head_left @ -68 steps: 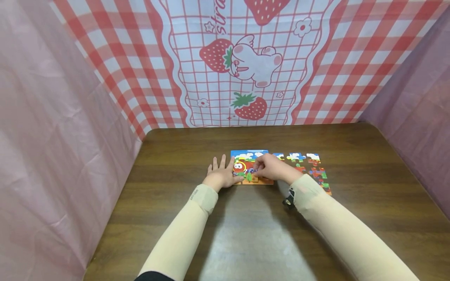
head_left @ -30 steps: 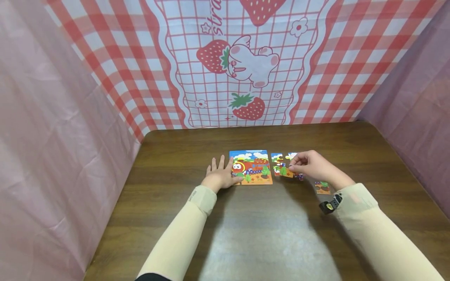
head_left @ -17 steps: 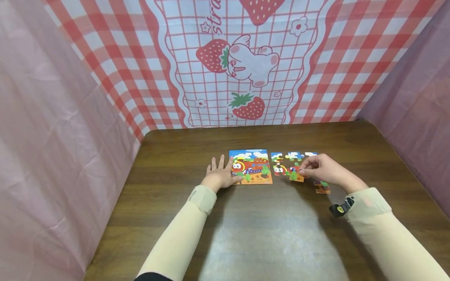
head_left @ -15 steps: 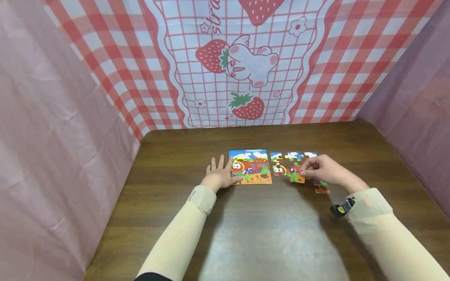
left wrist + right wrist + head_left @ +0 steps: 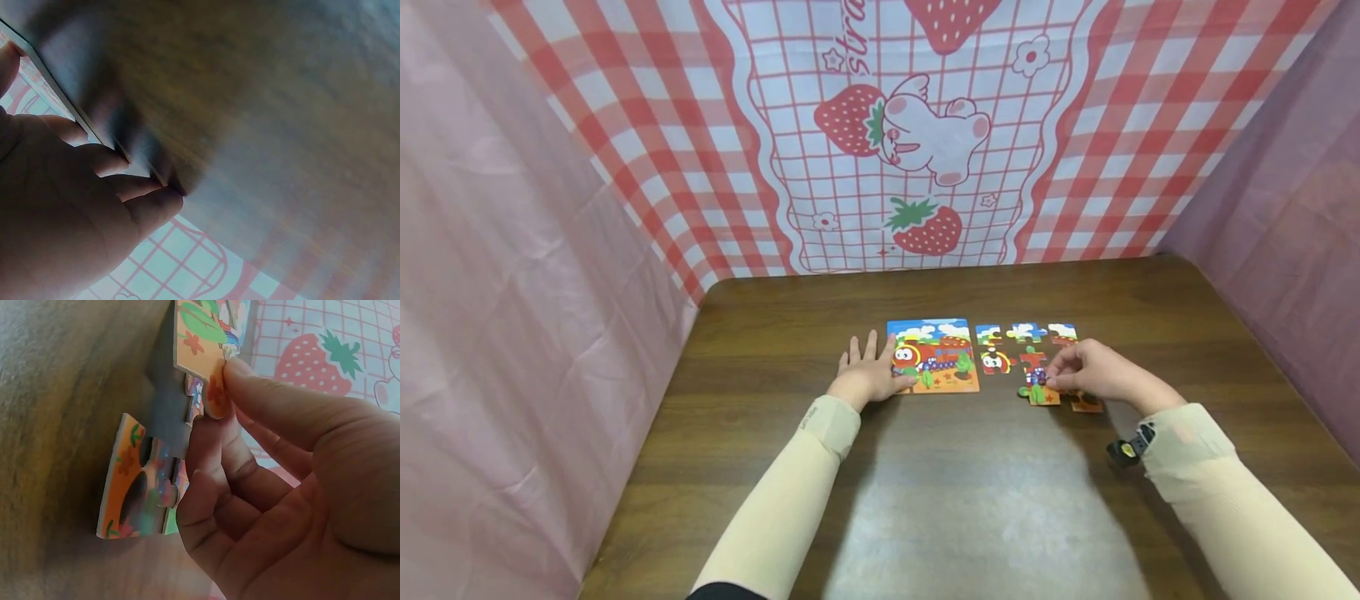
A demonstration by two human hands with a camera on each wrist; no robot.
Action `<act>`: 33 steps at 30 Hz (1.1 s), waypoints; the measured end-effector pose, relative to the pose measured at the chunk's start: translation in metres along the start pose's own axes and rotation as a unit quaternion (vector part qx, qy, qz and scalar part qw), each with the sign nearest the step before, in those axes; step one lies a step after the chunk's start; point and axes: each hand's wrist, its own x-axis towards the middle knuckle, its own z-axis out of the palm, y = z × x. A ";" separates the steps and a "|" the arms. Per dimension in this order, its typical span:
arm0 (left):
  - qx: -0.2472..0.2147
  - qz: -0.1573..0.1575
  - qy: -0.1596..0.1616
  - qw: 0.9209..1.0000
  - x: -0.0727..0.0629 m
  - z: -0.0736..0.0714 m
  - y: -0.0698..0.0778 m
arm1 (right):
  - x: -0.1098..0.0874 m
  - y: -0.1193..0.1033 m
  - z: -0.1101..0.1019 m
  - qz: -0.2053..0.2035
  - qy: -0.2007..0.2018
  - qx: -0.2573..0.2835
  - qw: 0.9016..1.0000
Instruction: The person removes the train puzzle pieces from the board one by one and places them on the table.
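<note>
My right hand [image 5: 1093, 371] pinches a jigsaw piece [image 5: 194, 340] by its orange tab, between thumb and bent fingers. In the head view that piece, with a green tree and orange ground, is low in the middle column of loose pieces. Beside it lies a bottom corner piece [image 5: 125, 481], partly hidden by the hand in the head view. My left hand [image 5: 872, 375] lies with spread fingers on the left edge of a square picture board [image 5: 936, 354] showing a red cartoon train. In the left wrist view its fingertips [image 5: 165, 200] lie along the board's edge.
To the right of the board, loose pieces lie in spaced rows: sky pieces [image 5: 1026, 332] at the back, a piece with the train's face [image 5: 996, 362] nearer. The brown table [image 5: 925, 483] ends at a checked strawberry cloth [image 5: 925, 150]. Pink curtains [image 5: 512, 250] hang at both sides.
My right hand has moved right from the board, carrying the tree piece past the face piece, then nearer to me into the middle column. The left hand has stayed on the board.
</note>
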 end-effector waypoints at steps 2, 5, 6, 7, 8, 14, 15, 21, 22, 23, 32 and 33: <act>0.003 -0.001 0.001 1.000 0.002 0.001 -0.001 | 0.001 0.001 0.001 0.001 0.006 -0.023 1.000; 0.007 -0.001 0.004 1.000 0.003 0.001 -0.001 | 0.003 0.002 0.003 0.011 0.016 -0.055 0.998; 0.008 -0.001 0.004 1.000 0.004 0.002 -0.001 | 0.003 0.003 0.003 0.013 0.019 -0.064 0.998; 0.008 0.000 0.006 1.000 0.005 0.002 -0.001 | 0.004 0.003 0.004 0.016 0.020 -0.071 0.997; 0.006 0.000 0.005 1.000 0.004 0.002 -0.001 | 0.004 0.003 0.004 0.022 0.022 -0.074 0.997; 0.001 -0.003 -0.010 1.000 0.004 0.001 -0.001 | 0.007 0.005 0.009 0.036 0.023 -0.088 0.995; 0.001 -0.005 -0.012 1.000 0.003 0.001 0.000 | 0.007 0.005 0.010 0.037 0.022 -0.091 0.995; 0.004 0.004 0.007 1.000 -0.010 -0.006 0.003 | 0.005 0.000 0.010 0.050 0.025 -0.086 0.995; 0.004 0.006 0.010 1.000 -0.013 -0.007 0.004 | 0.005 -0.001 0.009 0.052 0.024 -0.086 0.995; 0.005 0.006 0.010 1.000 -0.016 -0.009 0.005 | 0.004 -0.002 0.009 0.052 0.022 -0.088 0.994; 0.009 0.002 0.008 1.000 -0.011 -0.005 0.003 | 0.004 -0.004 0.010 0.026 0.008 -0.115 0.993; 0.008 0.002 0.008 1.000 -0.010 -0.005 0.003 | 0.004 -0.004 0.010 0.024 0.009 -0.117 0.993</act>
